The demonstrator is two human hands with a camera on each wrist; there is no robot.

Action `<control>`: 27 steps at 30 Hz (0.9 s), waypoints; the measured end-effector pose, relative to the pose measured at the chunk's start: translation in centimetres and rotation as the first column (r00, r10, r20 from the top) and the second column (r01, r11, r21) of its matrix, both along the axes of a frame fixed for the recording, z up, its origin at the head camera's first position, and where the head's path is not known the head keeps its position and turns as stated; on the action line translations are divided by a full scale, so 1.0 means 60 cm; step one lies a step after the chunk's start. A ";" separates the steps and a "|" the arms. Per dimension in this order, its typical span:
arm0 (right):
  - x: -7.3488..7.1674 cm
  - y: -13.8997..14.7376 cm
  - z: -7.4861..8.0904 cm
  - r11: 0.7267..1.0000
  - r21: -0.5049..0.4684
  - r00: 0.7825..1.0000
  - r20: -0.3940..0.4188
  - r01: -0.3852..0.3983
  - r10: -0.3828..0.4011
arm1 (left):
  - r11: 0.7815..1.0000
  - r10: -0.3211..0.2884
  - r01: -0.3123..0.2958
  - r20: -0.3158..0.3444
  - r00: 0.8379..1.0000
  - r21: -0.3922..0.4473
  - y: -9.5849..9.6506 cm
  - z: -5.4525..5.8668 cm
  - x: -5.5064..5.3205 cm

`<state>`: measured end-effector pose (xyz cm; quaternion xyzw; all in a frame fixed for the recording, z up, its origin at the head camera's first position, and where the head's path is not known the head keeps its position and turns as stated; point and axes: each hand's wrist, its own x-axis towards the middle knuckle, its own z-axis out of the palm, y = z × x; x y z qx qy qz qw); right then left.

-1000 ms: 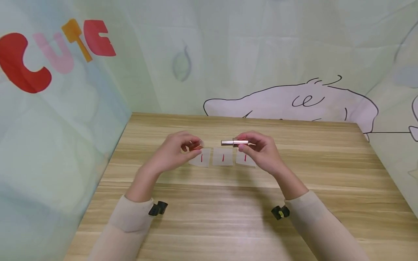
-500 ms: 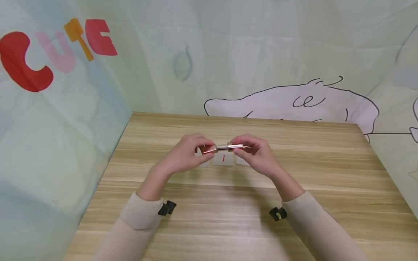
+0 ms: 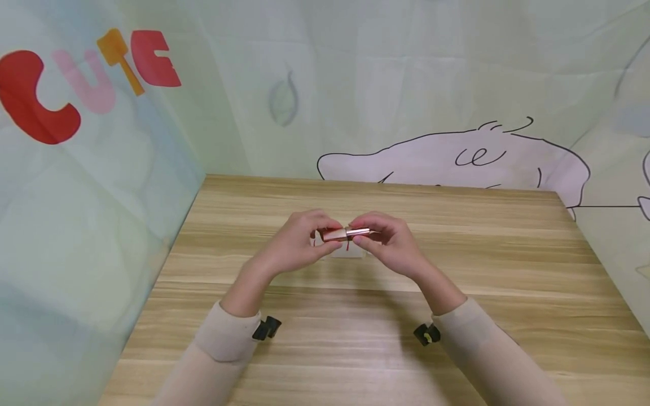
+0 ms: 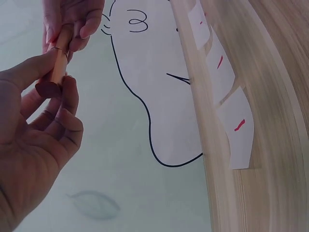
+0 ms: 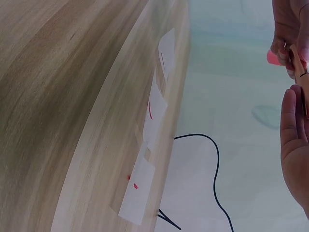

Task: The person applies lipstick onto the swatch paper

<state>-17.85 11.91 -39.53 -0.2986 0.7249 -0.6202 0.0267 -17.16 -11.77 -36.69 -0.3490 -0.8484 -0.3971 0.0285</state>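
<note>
Between both hands, above the table, is a shiny rose-gold lipstick tube, held roughly level. My left hand (image 3: 297, 245) pinches its cap (image 3: 334, 234) between thumb and fingers. My right hand (image 3: 393, 245) grips the tube's base (image 3: 360, 232) the same way. Cap and base meet end to end, and a dark seam shows where they join. In the left wrist view the cap (image 4: 59, 67) has a flat squarish end. Only part of the lipstick tube (image 5: 300, 72) shows at the right edge of the right wrist view.
Under the hands, white paper squares with red strokes lie in a row on the wood-grain table (image 3: 350, 321); the middle paper (image 3: 347, 252) is partly covered in the head view. Printed curtains (image 3: 254, 101) stand behind and at the sides of the table.
The hands have come together. The cap in my left hand has slid over the silver inner tube, which showed in the gap before and is now covered.
</note>
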 end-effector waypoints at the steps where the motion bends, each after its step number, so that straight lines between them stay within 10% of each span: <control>1: 0.000 0.000 0.000 1.000 0.001 1.000 -0.001 0.002 -0.002 | 1.000 0.003 -0.003 -0.003 1.000 0.006 0.001 -0.001 0.000; 27: 0.002 0.023 -0.010 0.988 0.110 0.992 -0.066 0.110 -0.103 | 0.979 0.056 -0.054 -0.005 0.998 0.199 0.058 -0.009 -0.012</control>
